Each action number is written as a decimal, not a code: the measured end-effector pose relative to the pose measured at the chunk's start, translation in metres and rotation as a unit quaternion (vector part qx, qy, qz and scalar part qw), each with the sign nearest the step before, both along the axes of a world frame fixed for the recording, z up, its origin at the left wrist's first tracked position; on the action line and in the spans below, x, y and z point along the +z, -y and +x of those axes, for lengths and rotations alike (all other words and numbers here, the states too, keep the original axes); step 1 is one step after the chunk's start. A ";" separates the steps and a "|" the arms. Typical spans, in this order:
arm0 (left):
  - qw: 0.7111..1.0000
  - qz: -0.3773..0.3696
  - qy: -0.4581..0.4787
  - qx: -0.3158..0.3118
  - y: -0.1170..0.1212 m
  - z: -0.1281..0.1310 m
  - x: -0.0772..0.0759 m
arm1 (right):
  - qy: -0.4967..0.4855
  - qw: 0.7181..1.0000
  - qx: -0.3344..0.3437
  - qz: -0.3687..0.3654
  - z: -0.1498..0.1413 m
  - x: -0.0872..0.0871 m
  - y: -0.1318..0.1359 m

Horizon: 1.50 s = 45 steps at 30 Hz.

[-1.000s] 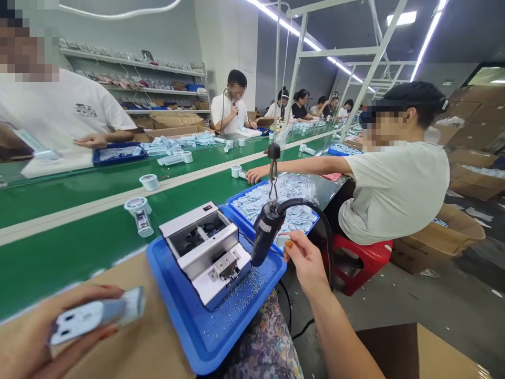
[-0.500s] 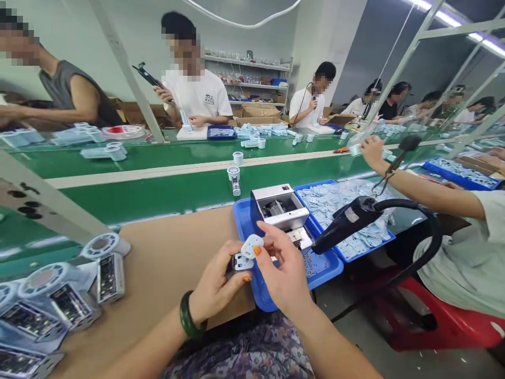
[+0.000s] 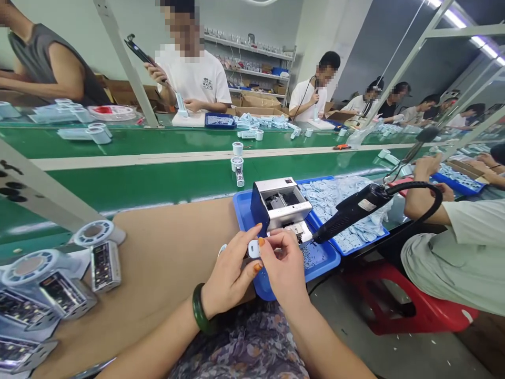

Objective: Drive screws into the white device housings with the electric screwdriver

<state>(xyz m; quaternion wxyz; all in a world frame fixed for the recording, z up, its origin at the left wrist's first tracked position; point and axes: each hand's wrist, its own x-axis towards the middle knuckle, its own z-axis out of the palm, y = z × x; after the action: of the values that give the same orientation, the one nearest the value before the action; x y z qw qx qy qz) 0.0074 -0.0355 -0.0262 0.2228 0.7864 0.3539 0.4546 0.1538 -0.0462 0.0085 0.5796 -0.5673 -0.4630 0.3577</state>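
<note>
I hold a light-blue plastic piece (image 3: 254,249) between both hands, at the near side of a blue tray (image 3: 243,211). My left hand (image 3: 226,276), with a green bangle (image 3: 200,309) at the wrist, is wrapped around it; my right hand (image 3: 286,268) has thumb and fingers pinched on its end, where a small dark slot faces me. My fingers hide the rest of it. The tray carries a white machine (image 3: 290,212) and loose screws (image 3: 311,257). A black power screwdriver (image 3: 351,210) hangs slanted to the right, before a second tray (image 3: 366,244) heaped with pale parts (image 3: 323,197). To my left, round-headed gadgets (image 3: 69,295) lie beside bare brown cardboard (image 3: 173,252).
</note>
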 end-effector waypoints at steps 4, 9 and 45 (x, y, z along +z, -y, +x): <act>0.999 0.013 0.047 -0.007 -0.002 -0.003 0.000 | 0.030 0.999 0.024 0.003 -0.004 0.006 0.005; 0.989 -0.068 0.119 -0.058 -0.017 -0.019 0.003 | 0.072 0.989 0.116 0.054 0.005 0.007 0.017; 0.981 -0.125 0.149 0.000 -0.046 -0.018 0.006 | -0.224 0.922 0.260 0.179 0.114 0.077 -0.033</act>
<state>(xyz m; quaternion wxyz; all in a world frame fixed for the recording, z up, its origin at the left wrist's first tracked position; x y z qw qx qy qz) -0.0105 0.0100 -0.0199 0.3696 0.6759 0.3709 0.5186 0.2674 -0.0135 0.0853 0.6466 -0.2193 -0.5087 0.5244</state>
